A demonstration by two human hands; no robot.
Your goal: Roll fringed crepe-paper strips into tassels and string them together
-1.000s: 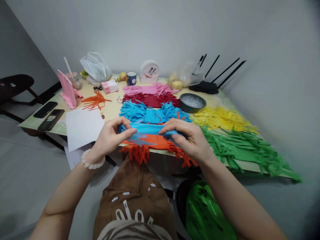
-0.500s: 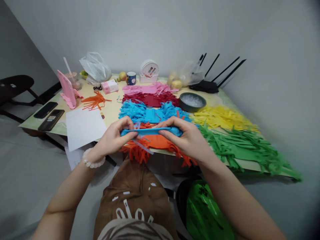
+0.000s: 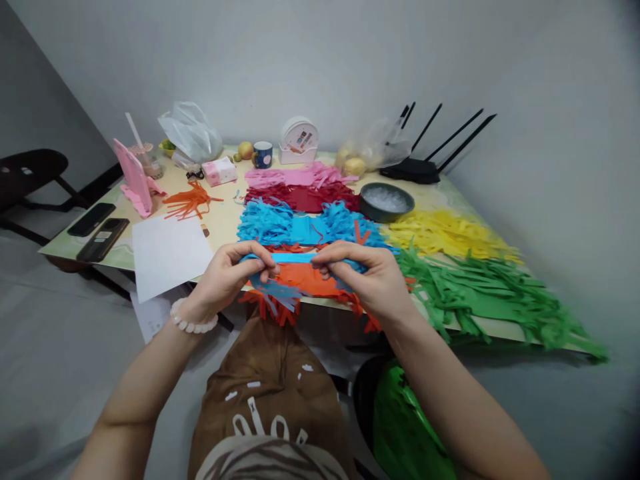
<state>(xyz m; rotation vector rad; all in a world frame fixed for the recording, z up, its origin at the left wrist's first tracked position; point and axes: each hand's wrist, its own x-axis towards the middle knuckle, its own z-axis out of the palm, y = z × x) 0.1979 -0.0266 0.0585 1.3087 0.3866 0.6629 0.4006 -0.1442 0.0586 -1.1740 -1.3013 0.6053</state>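
Observation:
Between my two hands a rolled strip of blue fringed paper (image 3: 295, 257) is stretched level above the table's front edge. My left hand (image 3: 235, 267) pinches its left end, with loose blue fringe hanging below the fingers. At the other end my right hand (image 3: 357, 263) grips it between thumb and fingers. Just beneath lies orange fringed paper (image 3: 310, 280), partly covered by my hands. Behind it are blue fringed sheets (image 3: 307, 230), then dark red fringed paper (image 3: 305, 199) and pink fringed paper (image 3: 300, 177).
Green fringed paper (image 3: 495, 300) and yellow fringed paper (image 3: 445, 233) spread to the right. A dark bowl (image 3: 385, 215) stands near a black router (image 3: 413, 170). At left lie white paper (image 3: 170, 257), phones (image 3: 103, 240), a pink stand (image 3: 133, 177) and orange strips (image 3: 190, 201).
The blue strip has turned in my hands; its fringe now hangs loose below my left hand. My fingers have curled further around both ends.

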